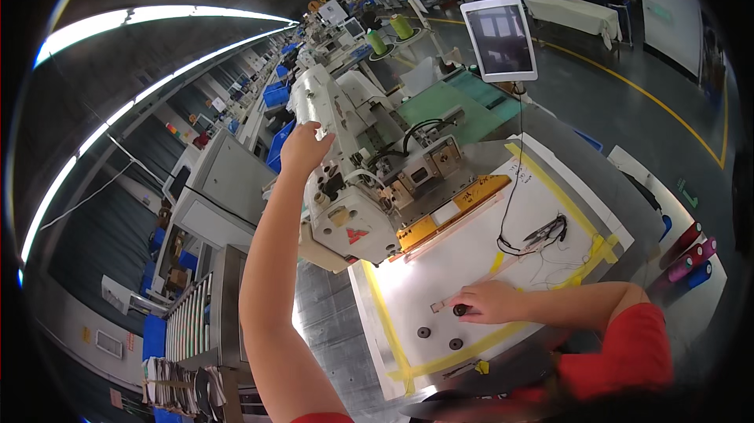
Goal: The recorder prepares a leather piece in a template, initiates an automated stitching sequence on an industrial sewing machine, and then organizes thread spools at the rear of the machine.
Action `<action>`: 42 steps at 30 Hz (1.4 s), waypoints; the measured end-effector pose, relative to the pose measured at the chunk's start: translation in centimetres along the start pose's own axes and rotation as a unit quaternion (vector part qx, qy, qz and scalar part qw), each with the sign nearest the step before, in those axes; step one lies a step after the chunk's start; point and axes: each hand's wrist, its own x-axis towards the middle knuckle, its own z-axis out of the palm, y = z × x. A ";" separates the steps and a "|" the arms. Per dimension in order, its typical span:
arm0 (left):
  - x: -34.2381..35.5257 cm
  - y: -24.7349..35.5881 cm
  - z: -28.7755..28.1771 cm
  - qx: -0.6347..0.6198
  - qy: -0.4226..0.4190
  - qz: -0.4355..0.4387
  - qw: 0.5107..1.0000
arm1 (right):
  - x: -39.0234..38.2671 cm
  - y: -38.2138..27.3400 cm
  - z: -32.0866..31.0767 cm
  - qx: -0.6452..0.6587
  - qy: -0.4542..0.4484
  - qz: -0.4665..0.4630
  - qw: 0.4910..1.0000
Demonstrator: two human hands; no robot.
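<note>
My right hand point(493, 302) is low over the white work board point(463, 278), its fingers closed on a small dark round piece that looks like a bobbin point(459, 310). Two similar dark discs with centre holes, one disc point(424, 333) and another disc point(455, 344), lie flat on the board nearby. My left hand point(305, 148) is raised at the upper side of the white industrial sewing machine point(345, 215). Its thumb and forefinger are curved with a gap between them, and I make out nothing held there.
Yellow tape point(503, 336) edges the board. An orange-yellow bar point(455, 207) crosses beneath the machine head. Black-handled snips point(546, 230) and loose threads lie right of centre. A white tablet point(503, 38) stands behind. Coloured thread spools point(691, 258) stand at right; green cones point(400, 27) stand farther off.
</note>
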 end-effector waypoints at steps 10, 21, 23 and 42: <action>5.1 2.3 3.4 0.246 -0.178 -0.112 0.946 | -1.4 -1.3 0.3 0.003 0.088 -0.006 0.996; 5.5 -3.2 2.2 -0.221 0.214 -0.018 0.951 | 0.5 -0.8 -1.9 0.056 0.231 -0.044 0.970; 4.6 -4.5 0.7 -0.346 0.223 -0.030 0.911 | 1.9 -2.5 -1.5 0.054 0.202 -0.061 0.976; -9.8 -4.1 -5.9 -0.560 0.241 -0.132 0.782 | 13.8 -8.2 -15.8 0.318 0.110 -0.069 0.939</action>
